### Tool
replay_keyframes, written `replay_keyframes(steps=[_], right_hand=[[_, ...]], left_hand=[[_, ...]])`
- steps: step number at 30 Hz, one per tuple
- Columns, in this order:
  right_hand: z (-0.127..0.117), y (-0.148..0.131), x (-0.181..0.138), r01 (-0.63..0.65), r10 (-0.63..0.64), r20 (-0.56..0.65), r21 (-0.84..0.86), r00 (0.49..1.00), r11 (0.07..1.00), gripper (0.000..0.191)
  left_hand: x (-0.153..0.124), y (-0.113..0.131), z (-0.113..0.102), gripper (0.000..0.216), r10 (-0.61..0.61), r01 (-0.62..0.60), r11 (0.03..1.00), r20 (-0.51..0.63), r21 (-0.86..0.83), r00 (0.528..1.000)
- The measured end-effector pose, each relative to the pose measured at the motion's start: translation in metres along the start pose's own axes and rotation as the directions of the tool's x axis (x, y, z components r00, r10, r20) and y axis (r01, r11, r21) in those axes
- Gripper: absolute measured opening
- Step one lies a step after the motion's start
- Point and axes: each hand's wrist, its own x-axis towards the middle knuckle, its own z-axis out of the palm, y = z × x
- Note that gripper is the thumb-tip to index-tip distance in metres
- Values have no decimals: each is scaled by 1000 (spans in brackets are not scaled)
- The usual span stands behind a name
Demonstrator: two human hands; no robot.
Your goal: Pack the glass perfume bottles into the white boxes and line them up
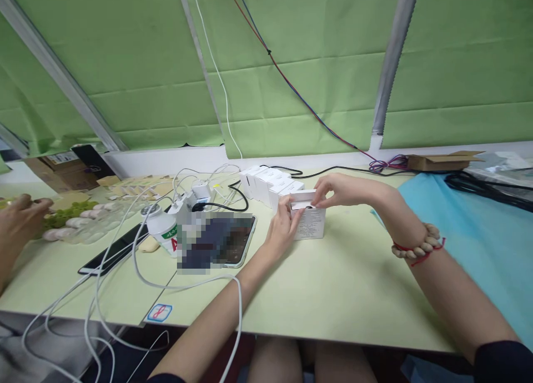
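A small white carton (311, 227) with fine print on its front stands upright on the pale table, its top raised. My left hand (283, 227) is closed round its left side, thumb on the front near the opening. The fingers of my right hand (328, 191) pinch at the carton's top right edge; whether they grip the flap or something inside is hard to see. A small dark spot shows in the opening. Just behind stand several similar white boxes (262, 186) in a row.
Left of my arm lie a tablet (237, 241), a white bottle (160, 225), a power strip (183, 208) and looping white cables (137, 261). A co-worker's hand (20, 216) is at far left beside egg-shaped items in clear trays (89, 227). Blue sheeting (449, 222) covers the right.
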Motion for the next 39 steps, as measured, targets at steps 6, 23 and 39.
replay_keyframes(steps=[6,23,39], right_hand=[[-8,15,-5,73,-73,-22,15,997,997,27],[-6,37,4,-98,127,-130,211,983,973,68],[0,10,6,27,-51,73,303,996,953,47]], left_hand=[[3,7,-4,29,91,-91,992,10,83,996],[4,2,-6,31,85,-85,995,-8,-47,996],[2,9,-4,23,81,-74,996,-133,54,988]])
